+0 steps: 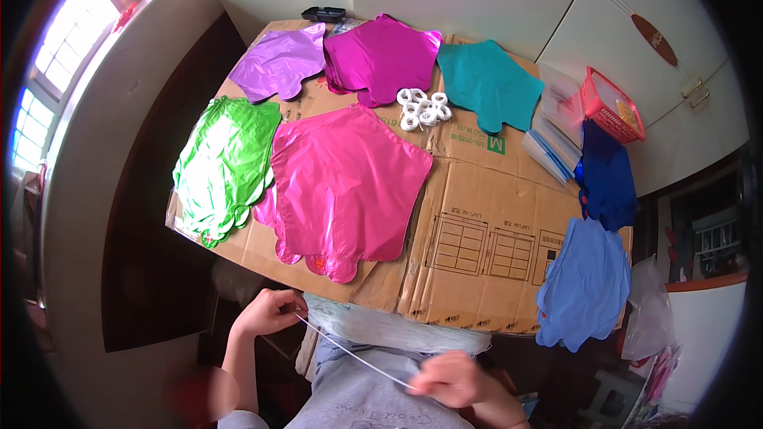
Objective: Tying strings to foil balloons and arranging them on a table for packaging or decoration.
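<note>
White cord (354, 352) — one straight length before the grey shirt (338, 388), pinched by left hand (273, 314), gripped by blurred right hand (451, 379); not yet coiled. White coils (426, 109), on cardboard (493, 187) — seemingly finished. Pink foil stack (346, 183): flat, untouched. Remaining count unclear.

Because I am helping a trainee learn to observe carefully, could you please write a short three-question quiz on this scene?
1. What runs between the left hand and the right hand?
2. True or false: the teal foil sheet lies to the left of the white bundles.
3. Which foil colour sits nearest the pinkish-red basket: A) purple, B) dark blue, C) bright green?

Key: 1. A white cord. 2. False; it lies to their right. 3. B, the dark blue foil.
</note>
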Action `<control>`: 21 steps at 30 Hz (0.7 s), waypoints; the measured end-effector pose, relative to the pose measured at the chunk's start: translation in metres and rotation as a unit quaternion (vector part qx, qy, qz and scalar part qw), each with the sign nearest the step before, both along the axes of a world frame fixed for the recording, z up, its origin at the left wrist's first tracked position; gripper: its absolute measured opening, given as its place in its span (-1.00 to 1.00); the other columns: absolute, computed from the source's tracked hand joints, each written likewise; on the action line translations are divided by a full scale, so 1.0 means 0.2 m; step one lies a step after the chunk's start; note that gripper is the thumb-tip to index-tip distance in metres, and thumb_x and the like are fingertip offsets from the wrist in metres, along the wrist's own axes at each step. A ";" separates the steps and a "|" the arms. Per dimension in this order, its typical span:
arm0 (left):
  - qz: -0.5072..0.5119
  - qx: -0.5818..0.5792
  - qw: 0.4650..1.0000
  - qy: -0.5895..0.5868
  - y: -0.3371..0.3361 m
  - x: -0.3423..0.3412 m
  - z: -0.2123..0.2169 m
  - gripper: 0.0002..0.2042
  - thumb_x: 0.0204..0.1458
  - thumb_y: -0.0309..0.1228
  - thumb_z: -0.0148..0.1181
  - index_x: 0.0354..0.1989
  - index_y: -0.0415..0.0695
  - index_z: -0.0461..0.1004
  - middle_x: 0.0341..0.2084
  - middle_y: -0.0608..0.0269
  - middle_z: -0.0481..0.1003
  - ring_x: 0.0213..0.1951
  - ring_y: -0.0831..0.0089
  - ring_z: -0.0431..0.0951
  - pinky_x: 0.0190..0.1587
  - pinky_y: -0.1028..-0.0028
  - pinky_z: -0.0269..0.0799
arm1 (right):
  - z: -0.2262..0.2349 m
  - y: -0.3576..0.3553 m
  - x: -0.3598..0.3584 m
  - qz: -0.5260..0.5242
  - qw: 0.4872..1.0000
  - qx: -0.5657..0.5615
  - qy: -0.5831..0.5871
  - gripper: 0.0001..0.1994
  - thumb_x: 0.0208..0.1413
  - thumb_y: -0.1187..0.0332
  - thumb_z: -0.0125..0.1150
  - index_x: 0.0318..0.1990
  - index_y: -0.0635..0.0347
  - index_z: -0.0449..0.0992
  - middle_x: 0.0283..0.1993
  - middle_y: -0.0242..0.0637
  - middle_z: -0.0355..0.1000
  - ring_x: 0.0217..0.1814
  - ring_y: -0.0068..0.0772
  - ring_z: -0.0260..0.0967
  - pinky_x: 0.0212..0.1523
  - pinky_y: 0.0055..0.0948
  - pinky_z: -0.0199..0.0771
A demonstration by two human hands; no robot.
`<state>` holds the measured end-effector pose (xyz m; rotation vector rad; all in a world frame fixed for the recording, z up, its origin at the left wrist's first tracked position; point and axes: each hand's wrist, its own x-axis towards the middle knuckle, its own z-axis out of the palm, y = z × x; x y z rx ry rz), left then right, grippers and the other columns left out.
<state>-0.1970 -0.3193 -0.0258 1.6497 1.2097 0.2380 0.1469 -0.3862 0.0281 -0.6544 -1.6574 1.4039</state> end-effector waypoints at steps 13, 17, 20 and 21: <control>0.226 -0.073 0.969 -0.065 -0.03 -0.31 -0.18 -0.90 -0.05 -0.53 0.16 -0.43 -0.33 0.50 -0.58 0.34 0.48 -0.47 0.66 0.43 -0.39 0.63 0.34 | 0.19 -0.44 0.96 -0.336 0.797 0.146 0.480 -0.71 0.15 0.35 -0.05 -0.62 0.03 0.13 -0.73 -0.51 -0.06 -0.74 -0.65 -0.12 -0.69 -0.60 -0.17; 0.331 0.021 0.916 -0.223 -0.02 -0.35 0.00 -0.88 -0.04 -0.51 0.12 -0.54 -0.31 0.47 -0.66 0.28 0.42 -0.62 0.59 0.37 -0.57 0.61 0.26 | 0.09 -0.53 1.01 -0.382 0.844 0.099 0.364 -0.73 0.14 0.33 -0.04 -0.59 0.03 0.14 -0.70 -0.51 -0.05 -0.65 -0.60 -0.03 -0.64 -0.57 -0.08; 0.377 0.134 0.853 -0.337 0.01 -0.37 0.27 -0.79 0.02 -0.49 0.09 -0.59 -0.35 0.46 -0.65 0.23 0.35 -0.70 0.57 0.23 -0.68 0.61 0.06 | 0.08 -0.47 0.93 -0.342 0.937 0.062 -0.035 -0.76 -0.03 0.26 0.13 -0.66 0.07 0.36 -0.67 -0.46 0.29 -0.60 -0.44 0.24 -0.58 -0.55 0.19; 0.368 0.178 0.837 -0.363 0.02 -0.38 0.35 -0.77 0.03 -0.44 0.12 -0.59 -0.35 0.46 -0.63 0.23 0.34 -0.69 0.59 0.18 -0.70 0.63 0.01 | 0.13 -0.41 0.92 -0.224 0.955 0.061 -0.183 -0.84 -0.12 0.34 0.21 -0.66 0.12 0.47 -0.64 -0.39 0.37 -0.56 -0.38 0.33 -0.55 -0.52 0.28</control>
